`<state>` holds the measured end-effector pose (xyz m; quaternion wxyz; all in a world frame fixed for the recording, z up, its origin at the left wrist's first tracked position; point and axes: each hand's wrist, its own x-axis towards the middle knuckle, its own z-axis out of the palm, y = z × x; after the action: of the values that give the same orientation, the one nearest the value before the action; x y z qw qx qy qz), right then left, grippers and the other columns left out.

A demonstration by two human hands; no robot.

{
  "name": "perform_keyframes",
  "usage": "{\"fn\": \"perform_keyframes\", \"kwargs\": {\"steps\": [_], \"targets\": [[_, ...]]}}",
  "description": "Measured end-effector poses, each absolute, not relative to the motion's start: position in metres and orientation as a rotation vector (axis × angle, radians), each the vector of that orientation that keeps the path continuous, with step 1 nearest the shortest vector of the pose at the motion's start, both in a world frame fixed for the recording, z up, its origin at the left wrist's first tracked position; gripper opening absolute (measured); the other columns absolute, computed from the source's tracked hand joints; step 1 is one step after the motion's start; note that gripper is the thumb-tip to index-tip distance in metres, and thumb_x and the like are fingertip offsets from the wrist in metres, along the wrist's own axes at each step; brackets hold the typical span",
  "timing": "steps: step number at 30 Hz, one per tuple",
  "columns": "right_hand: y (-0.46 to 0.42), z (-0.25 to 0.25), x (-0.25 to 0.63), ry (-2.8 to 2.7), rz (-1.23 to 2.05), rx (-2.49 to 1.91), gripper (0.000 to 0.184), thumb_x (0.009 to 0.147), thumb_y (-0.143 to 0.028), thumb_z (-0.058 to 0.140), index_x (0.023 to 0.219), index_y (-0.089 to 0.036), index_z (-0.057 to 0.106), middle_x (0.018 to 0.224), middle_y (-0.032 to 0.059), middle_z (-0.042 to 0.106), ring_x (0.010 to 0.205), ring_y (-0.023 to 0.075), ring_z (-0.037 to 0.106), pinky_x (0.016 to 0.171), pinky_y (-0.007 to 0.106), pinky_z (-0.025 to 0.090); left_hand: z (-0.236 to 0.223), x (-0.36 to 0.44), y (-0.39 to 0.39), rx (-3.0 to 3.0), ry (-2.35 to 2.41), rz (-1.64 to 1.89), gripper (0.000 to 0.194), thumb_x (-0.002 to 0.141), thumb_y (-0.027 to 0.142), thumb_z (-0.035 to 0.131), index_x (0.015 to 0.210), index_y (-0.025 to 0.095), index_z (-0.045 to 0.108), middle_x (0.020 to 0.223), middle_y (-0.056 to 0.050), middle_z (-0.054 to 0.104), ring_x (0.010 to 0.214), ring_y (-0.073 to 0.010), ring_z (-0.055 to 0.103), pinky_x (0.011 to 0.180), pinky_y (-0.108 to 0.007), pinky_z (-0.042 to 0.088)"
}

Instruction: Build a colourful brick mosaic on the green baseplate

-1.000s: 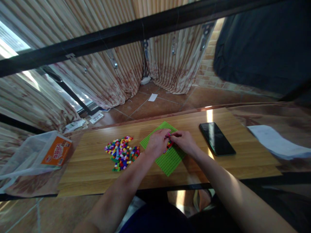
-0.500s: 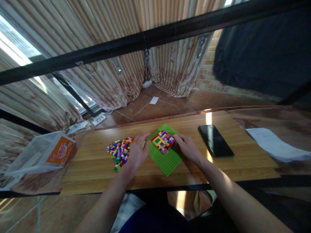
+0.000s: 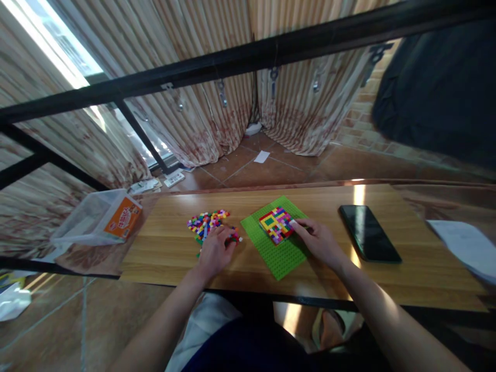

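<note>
Head view: a wood-grain table (image 3: 163,253) spans a sunlit room, with pleated beige curtains (image 3: 197,31) and brown floor tiles (image 3: 232,168) beyond. What surrounds it?

— A black bar (image 3: 279,49) crosses above. A clear tub (image 3: 93,212) sits at the left end; a phone (image 3: 370,232) lies to the right, white paper (image 3: 463,243) farther right.

— Where is the plate, and which way does it point?

— The green plate (image 3: 277,263) lies flat near mid-table, turned like a diamond, one corner toward the person. Its longer sides run from far left to near right. A brick patch (image 3: 277,225) sits on its far half, turned the same way.

— And the hands?

— The left hand (image 3: 217,248) bends its fingers down over loose bricks (image 3: 205,223), left of the plate; whether it pinches one, I cannot tell. The right hand (image 3: 318,243) curls at the plate's right side, thumb and forefinger close together at the patch's corner; any brick between them cannot be made out.

— Textures?

— Studded plate, small blocky multicolored bricks, a roughly square patch with green framed in yellow, a glossy dark phone.
</note>
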<state>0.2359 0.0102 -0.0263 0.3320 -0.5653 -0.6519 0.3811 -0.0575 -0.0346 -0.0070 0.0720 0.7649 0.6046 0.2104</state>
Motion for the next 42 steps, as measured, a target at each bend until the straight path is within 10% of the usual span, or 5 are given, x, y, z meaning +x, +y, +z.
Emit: {"fn": "perform_keyframes", "kwargs": {"steps": [42], "targets": [[0.009, -0.016, 0.235, -1.757, 1.005, -1.419, 0.039, 0.089, -0.050, 0.048, 0.095, -0.021, 0.073, 0.084, 0.0034, 0.073, 0.072, 0.0172, 0.063, 0.064, 0.026, 0.044, 0.026, 0.070, 0.017, 2.655, 1.580, 0.376, 0.017, 0.087, 0.017, 0.050, 0.098, 0.018, 0.063, 0.094, -0.006, 0.068, 0.091, -0.0221, 0.062, 0.085, -0.037, 0.047]]}}
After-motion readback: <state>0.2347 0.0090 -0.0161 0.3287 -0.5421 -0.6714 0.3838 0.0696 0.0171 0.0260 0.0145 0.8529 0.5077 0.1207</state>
